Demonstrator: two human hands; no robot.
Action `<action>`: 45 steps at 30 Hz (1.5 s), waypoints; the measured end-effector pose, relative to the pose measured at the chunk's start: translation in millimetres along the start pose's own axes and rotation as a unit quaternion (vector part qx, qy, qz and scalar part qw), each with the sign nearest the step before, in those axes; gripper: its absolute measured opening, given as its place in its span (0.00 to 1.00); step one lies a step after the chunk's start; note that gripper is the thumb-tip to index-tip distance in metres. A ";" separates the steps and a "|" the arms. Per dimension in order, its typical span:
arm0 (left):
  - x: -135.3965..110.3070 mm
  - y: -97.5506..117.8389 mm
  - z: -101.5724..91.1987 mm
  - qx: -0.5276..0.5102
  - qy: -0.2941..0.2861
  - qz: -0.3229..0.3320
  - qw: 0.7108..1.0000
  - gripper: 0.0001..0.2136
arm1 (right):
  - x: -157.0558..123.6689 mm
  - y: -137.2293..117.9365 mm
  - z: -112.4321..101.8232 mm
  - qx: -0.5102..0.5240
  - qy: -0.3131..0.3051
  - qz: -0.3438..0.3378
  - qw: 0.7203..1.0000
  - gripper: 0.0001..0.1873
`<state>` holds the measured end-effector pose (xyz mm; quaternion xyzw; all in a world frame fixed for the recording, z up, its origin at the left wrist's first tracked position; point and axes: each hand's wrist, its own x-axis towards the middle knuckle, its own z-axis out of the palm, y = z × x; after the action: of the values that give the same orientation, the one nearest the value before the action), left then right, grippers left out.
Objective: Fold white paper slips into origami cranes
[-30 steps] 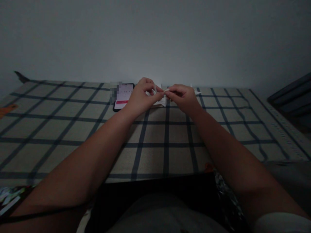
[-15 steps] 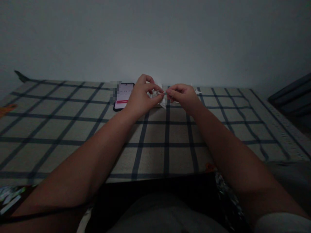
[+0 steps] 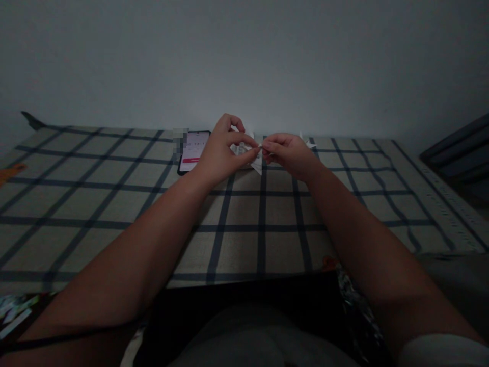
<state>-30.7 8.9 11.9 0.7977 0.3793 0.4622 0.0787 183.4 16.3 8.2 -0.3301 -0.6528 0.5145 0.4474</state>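
Observation:
My left hand [image 3: 225,150] pinches one end of a small white piece [image 3: 260,147] that looks like paper, between thumb and index finger. From the other side my right hand [image 3: 286,153] grips the same piece, its fingertips almost touching the left ones. Most of the piece is covered by fingers, so its shape is unclear. Behind and below the left fingers lies a crumpled white sheet [image 3: 256,164] with faint print. A bit of pointed white paper [image 3: 310,145] shows beyond my right hand.
A phone [image 3: 194,148] with a lit screen lies left of my left hand. Checked cloth [image 3: 244,229] covers the table, which meets a plain wall [image 3: 244,66]. An orange object [image 3: 13,173] lies at the left edge, and a dark striped item [image 3: 458,153] stands at the right.
Both hands stay nearly in place, with the fingertips slightly shifted around the small white piece. The left fingers have lifted a little.

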 end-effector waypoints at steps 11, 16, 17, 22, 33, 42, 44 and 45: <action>-0.7 -0.6 -2.8 0.021 -0.013 0.040 0.999 0.04 | -3.7 -8.3 -5.1 -0.095 -0.023 -0.023 0.995 0.17; 0.2 1.9 -5.3 0.015 -0.039 0.031 0.999 0.05 | -3.1 -8.4 -7.2 -0.122 -0.035 -0.016 0.992 0.12; 0.3 2.1 -5.3 0.016 -0.041 0.030 0.999 0.05 | -2.9 -8.1 -6.9 -0.123 -0.036 -0.015 0.992 0.12; 1.0 0.2 -4.2 0.013 -0.044 0.037 0.998 0.03 | -1.6 -4.8 -5.9 -0.129 -0.027 -0.015 0.991 0.11; -1.1 1.0 -5.2 0.017 -0.090 0.066 0.994 0.01 | -2.1 -3.0 -10.2 -0.137 -0.057 -0.006 0.989 0.09; -0.1 -1.0 -7.1 0.021 -0.094 0.068 0.993 0.03 | -1.5 0.1 -12.2 -0.094 -0.078 0.023 0.992 0.12; -0.2 -1.0 -5.9 0.024 -0.086 0.065 0.994 0.03 | -1.8 0.4 -12.1 -0.080 -0.074 0.027 0.994 0.14; -0.1 -1.2 -5.3 0.024 -0.078 0.058 0.995 0.04 | -1.8 0.7 -12.0 -0.068 -0.068 0.029 0.995 0.15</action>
<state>-35.5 8.4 14.2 0.8535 0.3361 0.3933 0.0623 195.1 19.5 7.9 -0.3430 -0.7049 0.5032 0.3636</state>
